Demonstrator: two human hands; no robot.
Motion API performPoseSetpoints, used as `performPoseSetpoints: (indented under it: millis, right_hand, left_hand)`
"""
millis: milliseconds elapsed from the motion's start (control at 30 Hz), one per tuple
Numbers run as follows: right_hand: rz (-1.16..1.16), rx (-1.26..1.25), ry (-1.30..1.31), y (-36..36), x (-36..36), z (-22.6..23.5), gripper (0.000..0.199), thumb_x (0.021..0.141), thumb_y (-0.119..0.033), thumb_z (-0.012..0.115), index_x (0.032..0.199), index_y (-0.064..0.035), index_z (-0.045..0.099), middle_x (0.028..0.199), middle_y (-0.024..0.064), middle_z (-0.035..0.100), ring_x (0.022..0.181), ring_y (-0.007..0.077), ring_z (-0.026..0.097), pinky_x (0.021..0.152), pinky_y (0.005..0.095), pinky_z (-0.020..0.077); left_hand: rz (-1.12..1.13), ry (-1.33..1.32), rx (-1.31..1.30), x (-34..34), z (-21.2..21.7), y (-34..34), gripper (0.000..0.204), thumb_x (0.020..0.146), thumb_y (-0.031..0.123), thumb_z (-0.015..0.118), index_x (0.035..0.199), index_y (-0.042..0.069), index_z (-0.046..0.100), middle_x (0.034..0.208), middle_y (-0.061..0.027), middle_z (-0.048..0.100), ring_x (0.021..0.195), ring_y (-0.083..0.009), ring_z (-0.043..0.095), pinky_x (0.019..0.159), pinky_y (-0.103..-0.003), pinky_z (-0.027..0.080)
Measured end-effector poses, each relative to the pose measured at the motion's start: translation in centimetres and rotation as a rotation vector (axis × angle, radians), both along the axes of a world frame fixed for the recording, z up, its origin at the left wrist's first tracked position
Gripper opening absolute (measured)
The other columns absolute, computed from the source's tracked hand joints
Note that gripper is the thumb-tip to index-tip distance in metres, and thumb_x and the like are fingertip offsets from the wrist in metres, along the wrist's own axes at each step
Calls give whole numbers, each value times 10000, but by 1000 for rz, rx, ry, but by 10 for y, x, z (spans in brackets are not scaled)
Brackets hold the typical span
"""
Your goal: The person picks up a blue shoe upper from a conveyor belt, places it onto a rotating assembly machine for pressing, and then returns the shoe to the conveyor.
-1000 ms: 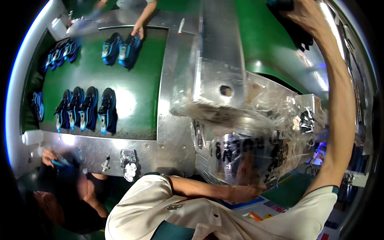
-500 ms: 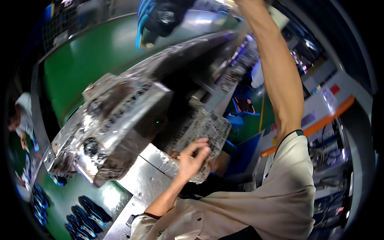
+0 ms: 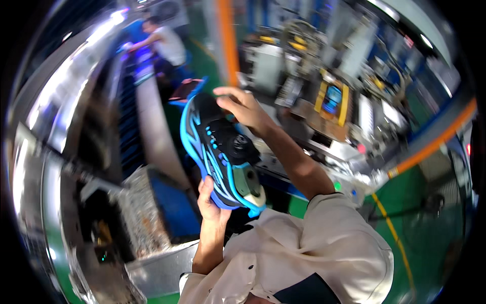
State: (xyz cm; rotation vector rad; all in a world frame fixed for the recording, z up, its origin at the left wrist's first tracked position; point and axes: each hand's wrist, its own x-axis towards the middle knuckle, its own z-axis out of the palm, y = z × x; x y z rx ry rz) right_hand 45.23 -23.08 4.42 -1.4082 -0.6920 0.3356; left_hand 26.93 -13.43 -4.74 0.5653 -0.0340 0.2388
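- Shoe (image 3: pixel 218 152): black with bright blue stripes and a blue sole edge, held up in the air between both hands, close in front of the person's chest, tilted so one end points up and away and the other down toward the body.
- A round black dial sits on the shoe's upper, and a pale grey-green insert shows at the lower opening.
- Left hand (image 3: pixel 208 202) cups the shoe from below at its lower end; the fingers are closed up around the sole edge, so it is holding the shoe.
- Right hand (image 3: pixel 242 105) grips the upper end of the shoe, with the fingers curled over the top and the thumb against the side; it too is holding the shoe.
- Both forearms are bare, coming out of the short sleeves of a cream shirt (image 3: pixel 314 243) at the lower edge.
- Below and left of the left hand lies a metal bench (image 3: pixel 152 268), with a blue box (image 3: pixel 172 207) and a mass of crinkled clear plastic (image 3: pixel 134 213) just beside it.
- To the right, the floor (image 3: pixel 430 238) is green, with a yellow line across it.
- Beyond the shoe, a long grey conveyor (image 3: pixel 149 116) runs away toward the back.
- Behind the right hand stand machines, among them a yellow-framed screen (image 3: pixel 331 99) and an orange post (image 3: pixel 228 40).
- Far off at the top left, another person (image 3: pixel 162 40) in a pale sleeveless top leans over the line, well apart from the shoe.
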Motion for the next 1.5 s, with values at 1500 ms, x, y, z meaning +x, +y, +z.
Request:
performPoseSetpoints:
  millis: [1500]
  right_hand:
    - [-957,-1111,319,-459,336,-89,823,655,-355,805,1295,57,489,1121,235,644,1067,331,627,949,363,483]
  left_hand:
    - [-415,716,690,331,-40,-200,384,740,137,725,1064,-24,599,964,-66,637,848,-124,589,738,-235,451]
